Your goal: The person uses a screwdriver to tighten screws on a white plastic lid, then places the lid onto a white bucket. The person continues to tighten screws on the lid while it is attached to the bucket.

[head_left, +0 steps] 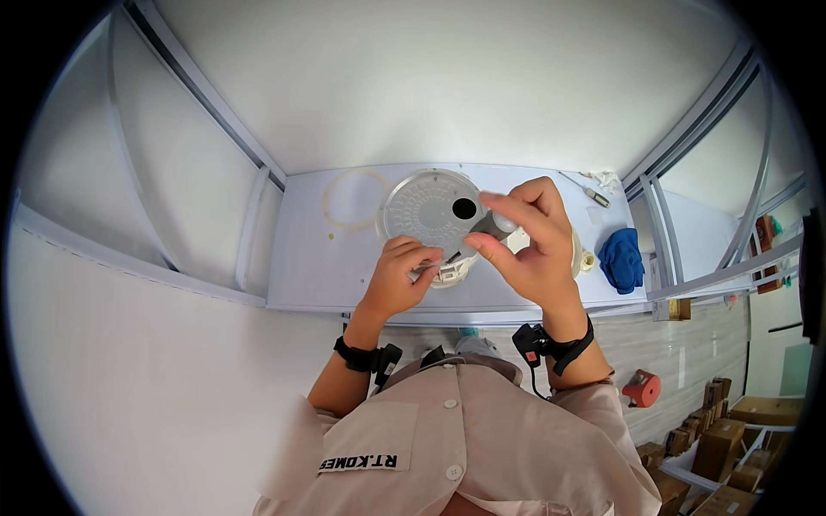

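A round silver disc with raised markings [422, 206] lies on the white table, with a black circle [464, 208] near its right side. My right hand [538, 245] is closed over the disc's right edge, thumb and fingers gripping a grey cylinder with a rounded pale end [494, 226]; its exact kind is unclear. Pinched together, the fingers of my left hand [403, 273] are at the disc's near edge, close to a small dark piece [453, 257]. What they hold is too small to name. Below the disc, a white plastic part [452, 277] shows between my hands.
A pale thin ring [325, 202] lies at the table's left. On the right are a grey-handled tool [595, 198], white crumpled tissue [607, 181], a blue cloth [621, 261] and a cream roll [588, 261]. A red round object [642, 389] and cardboard boxes [718, 449] stand beyond.
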Available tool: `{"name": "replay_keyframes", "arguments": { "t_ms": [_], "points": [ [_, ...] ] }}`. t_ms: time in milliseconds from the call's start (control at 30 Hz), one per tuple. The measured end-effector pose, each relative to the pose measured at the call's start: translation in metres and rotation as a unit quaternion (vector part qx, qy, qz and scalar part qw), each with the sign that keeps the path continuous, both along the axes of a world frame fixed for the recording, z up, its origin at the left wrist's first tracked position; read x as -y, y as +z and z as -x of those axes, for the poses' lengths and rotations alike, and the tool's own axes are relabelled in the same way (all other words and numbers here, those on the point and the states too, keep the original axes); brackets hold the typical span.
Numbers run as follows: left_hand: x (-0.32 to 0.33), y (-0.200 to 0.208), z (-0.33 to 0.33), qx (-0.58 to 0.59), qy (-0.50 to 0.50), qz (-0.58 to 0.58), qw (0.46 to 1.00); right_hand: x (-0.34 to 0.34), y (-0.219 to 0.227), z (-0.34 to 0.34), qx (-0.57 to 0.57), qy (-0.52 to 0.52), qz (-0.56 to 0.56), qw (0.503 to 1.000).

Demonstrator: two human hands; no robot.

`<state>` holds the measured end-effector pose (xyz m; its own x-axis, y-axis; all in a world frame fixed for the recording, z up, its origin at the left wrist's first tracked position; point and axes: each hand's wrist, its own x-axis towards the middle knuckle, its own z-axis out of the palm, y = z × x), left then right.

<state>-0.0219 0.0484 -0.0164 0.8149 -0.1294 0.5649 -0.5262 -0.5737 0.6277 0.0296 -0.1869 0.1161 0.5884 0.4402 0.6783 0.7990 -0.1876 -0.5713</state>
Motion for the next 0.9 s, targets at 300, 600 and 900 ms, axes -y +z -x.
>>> {"name": "replay_keyframes", "arguments": {
  "t_ms": [300,600,900],
  "points": [
    [0.000,-0.007,0.000,-0.004,0.008,0.008,1.000,-0.008,0.005,0.002,-0.054,0.042,-0.075,0.995],
    [0.000,-0.005,-0.001,-0.004,-0.005,0.006,1.000,-0.026,0.002,0.003,-0.020,0.040,-0.139,0.989],
    [0.000,0.000,0.000,-0.019,-0.009,-0.002,1.000,-0.017,-0.007,0.001,0.036,-0.033,-0.043,0.998]
  ]
}}
